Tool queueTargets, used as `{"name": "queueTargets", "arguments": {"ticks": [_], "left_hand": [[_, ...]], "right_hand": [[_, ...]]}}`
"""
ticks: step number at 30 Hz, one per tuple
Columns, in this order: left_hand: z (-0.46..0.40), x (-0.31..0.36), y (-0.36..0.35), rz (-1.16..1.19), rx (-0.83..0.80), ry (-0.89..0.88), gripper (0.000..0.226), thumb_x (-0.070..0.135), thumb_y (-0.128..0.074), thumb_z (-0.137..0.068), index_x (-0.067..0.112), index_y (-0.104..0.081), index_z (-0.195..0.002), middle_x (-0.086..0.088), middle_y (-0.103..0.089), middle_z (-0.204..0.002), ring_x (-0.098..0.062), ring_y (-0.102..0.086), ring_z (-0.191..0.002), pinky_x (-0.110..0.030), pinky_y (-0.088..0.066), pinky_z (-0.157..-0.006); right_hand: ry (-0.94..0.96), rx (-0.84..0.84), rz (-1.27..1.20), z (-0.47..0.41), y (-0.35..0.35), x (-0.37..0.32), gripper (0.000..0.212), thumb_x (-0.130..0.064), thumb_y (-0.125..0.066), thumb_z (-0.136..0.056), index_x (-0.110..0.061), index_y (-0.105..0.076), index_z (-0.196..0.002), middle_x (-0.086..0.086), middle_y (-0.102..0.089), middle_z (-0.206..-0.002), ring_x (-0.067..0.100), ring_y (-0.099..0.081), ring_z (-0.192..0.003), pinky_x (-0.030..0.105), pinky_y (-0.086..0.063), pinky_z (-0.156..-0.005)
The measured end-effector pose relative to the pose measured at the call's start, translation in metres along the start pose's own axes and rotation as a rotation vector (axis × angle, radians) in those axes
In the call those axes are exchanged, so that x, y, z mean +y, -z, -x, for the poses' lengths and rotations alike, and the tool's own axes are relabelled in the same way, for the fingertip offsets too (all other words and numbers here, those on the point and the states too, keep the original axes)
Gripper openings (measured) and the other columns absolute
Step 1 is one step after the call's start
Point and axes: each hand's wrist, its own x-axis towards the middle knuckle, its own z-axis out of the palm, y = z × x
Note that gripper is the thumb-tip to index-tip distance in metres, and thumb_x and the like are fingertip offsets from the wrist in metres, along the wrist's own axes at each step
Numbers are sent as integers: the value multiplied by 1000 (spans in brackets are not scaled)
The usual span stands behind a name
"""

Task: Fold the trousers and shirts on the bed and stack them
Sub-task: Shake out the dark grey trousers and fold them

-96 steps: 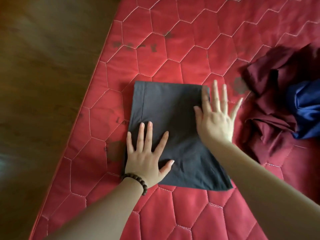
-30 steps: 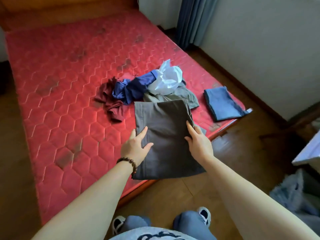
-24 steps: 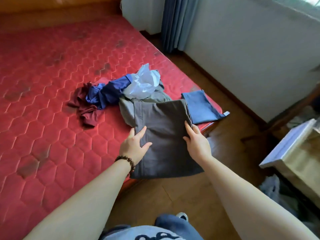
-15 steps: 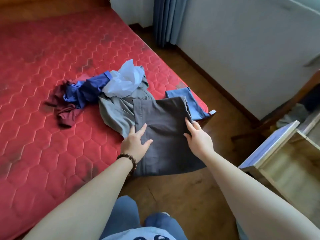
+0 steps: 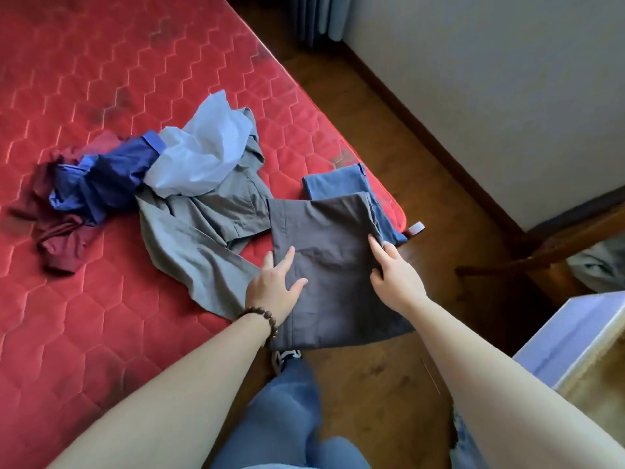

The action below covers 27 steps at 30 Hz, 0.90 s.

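A folded dark grey garment (image 5: 333, 262) is held in the air between both hands, over the bed's right corner. My left hand (image 5: 275, 289) grips its left edge, thumb on top. My right hand (image 5: 394, 272) grips its right edge. Just beyond it a folded blue garment (image 5: 334, 186) lies flat at the mattress corner, partly hidden under the grey one. A heap of unfolded clothes lies to the left: a grey shirt (image 5: 196, 238), a pale blue shirt (image 5: 206, 154), a dark blue garment (image 5: 101, 177) and a maroon one (image 5: 61, 242).
The red quilted mattress (image 5: 118, 82) fills the left of the view. Wooden floor (image 5: 389, 374) runs along its right edge up to a white wall (image 5: 490, 72). A wooden chair frame (image 5: 541, 252) and a pale box (image 5: 575, 336) stand at the right. My jeans-clad leg (image 5: 287, 411) is below.
The grey garment lay flat on the mattress under both palms; both hands have lifted it and carried it rightward to the bed corner, over the folded blue garment.
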Motion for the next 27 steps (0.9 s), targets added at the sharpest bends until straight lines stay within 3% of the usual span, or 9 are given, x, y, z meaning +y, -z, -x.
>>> {"name": "queueTargets", "arguments": {"ticks": [9,11,16,19,22,27], "left_hand": [[-122,35,-70,-38,-140,18,74,52,-55,-90,41,-14,-151,-20,-24,-154,-42,-49,-123,-37,-43,-97],[-147,41,-86,-31,-133,37,74,51,-55,-90,41,-13,-151,-20,-23,-155,-43,-50,-122,-37,-43,-97],[-220,37,-126,-20,-6,39,74,48,-58,-89,40,-18,-150,-22,-28,-152,-45,-53,-117,-39,-45,-94],[-256,17,-159,34,-23,80,77,48,-60,-88,44,-15,-150,-18,-26,-152,-42,-50,-121,-37,-43,-98],[-267,-3,-187,74,-112,138,83,48,-62,-87,47,-7,-150,-15,-16,-156,-40,-46,-128,-37,-39,-102],[-267,-5,-199,114,-9,93,87,43,-66,-85,48,-8,-149,-18,-20,-156,-39,-40,-133,-36,-39,-103]], "right_hand": [[30,-164,59,-135,8,89,69,-22,-43,-93,-38,-8,-150,-9,-21,-155,25,-50,-125,31,-46,-96],[46,-183,84,-168,4,106,67,-24,-42,-96,-40,-6,-150,-10,-17,-158,26,-49,-127,33,-44,-100],[143,-139,42,-253,-18,143,72,-21,-47,-92,-37,-9,-151,-7,-20,-156,28,-53,-120,31,-47,-92],[155,-160,-17,-295,-50,164,75,-18,-49,-90,-43,-10,-150,-8,-17,-157,24,-43,-131,25,-37,-98],[104,-299,-29,-309,-83,181,76,-16,-52,-91,-42,-11,-150,-4,-11,-160,20,-27,-143,25,-28,-107],[130,-153,-45,-305,-100,187,74,-9,-54,-92,-34,-18,-151,-4,-18,-159,24,-33,-139,32,-37,-105]]}}
